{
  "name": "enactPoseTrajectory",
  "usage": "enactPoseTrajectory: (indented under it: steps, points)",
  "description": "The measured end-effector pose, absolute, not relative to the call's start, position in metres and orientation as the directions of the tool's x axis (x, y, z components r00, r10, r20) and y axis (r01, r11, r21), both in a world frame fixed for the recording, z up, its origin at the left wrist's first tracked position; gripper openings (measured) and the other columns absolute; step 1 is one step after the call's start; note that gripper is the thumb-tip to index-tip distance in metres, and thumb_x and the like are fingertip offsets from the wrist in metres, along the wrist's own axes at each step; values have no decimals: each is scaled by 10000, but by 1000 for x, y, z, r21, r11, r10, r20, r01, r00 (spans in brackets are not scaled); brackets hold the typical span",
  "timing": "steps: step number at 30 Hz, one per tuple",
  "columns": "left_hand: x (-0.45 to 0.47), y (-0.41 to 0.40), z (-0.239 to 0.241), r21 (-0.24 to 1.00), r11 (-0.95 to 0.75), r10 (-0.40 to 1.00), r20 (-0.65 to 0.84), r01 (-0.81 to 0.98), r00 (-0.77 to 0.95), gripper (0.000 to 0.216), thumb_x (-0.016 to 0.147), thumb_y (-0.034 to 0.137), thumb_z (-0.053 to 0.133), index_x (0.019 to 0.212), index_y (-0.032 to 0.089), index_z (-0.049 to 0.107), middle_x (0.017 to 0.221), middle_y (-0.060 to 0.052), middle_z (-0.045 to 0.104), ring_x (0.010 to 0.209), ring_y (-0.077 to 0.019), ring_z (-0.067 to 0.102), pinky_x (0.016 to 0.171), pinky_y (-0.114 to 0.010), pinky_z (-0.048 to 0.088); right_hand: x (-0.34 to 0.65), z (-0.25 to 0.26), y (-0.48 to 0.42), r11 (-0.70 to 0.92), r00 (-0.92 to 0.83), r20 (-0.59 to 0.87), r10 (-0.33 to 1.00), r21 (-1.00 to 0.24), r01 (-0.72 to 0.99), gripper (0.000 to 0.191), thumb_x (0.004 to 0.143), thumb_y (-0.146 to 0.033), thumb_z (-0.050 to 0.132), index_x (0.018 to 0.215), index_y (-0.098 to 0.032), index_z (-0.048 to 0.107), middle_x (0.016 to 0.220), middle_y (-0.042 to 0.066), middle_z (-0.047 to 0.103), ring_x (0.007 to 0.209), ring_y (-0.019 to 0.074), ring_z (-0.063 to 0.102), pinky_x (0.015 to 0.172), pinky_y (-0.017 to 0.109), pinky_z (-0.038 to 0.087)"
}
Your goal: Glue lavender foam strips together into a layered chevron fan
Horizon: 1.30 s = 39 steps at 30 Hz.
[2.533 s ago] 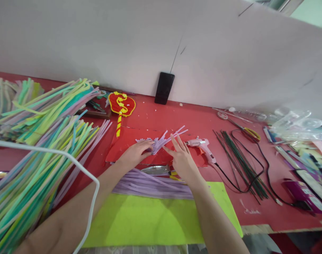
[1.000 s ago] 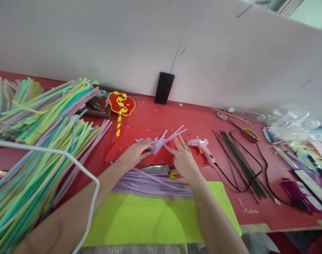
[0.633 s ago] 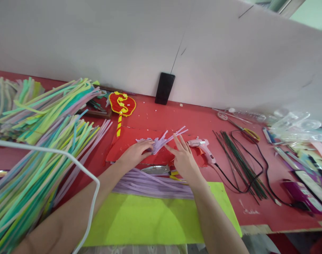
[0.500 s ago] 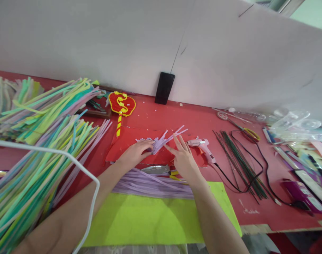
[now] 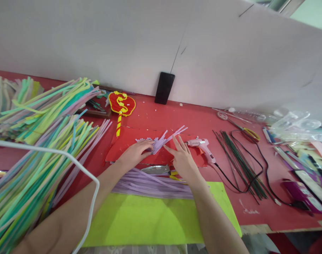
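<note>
On the red sheet, left hand grip closed over the fanned strips, right hand flat, open, empty just beside them; risk: slack left-hand pressure would likely let the fan scatter.

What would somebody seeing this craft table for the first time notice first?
Most likely the huge heap of pastel pipe cleaners filling the left side of the red table. Next, in the middle, the left hand covers the gathered end of a fan of lilac strips while the right hand lies spread beside it. A pink glue gun sits just right of them.
</note>
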<state>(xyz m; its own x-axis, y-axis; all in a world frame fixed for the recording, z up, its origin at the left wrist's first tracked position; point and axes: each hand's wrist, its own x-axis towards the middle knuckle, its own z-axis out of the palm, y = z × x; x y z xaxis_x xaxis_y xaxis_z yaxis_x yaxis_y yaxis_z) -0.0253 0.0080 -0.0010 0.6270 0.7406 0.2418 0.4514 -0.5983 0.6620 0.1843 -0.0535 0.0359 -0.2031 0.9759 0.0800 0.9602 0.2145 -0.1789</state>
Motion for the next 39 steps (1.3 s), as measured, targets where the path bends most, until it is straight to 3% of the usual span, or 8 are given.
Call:
enactPoseTrajectory:
  steps: [22, 39]
  points:
    - [-25, 8, -1, 648, -604, 739, 238, 464, 630, 67, 845, 217, 536, 887, 198, 584, 1268, -62, 573, 1236, -186, 469, 1080, -407, 322, 190, 31, -50, 195, -170, 173, 970, -140, 971, 711, 649, 44, 371, 1262, -274, 540, 1519, 4, 202, 1396, 276, 142, 1084, 529, 255]
    - [-25, 7, 1, 652, -600, 743, 240, 463, 624, 71, 842, 225, 545, 895, 197, 583, 1266, -68, 574, 1238, -189, 468, 1070, -399, 339, 186, 29, -50, 179, -166, 114, 980, -123, 976, 728, 615, 45, 395, 1270, -240, 536, 1510, 47, 231, 1391, 299, 149, 1074, 531, 263]
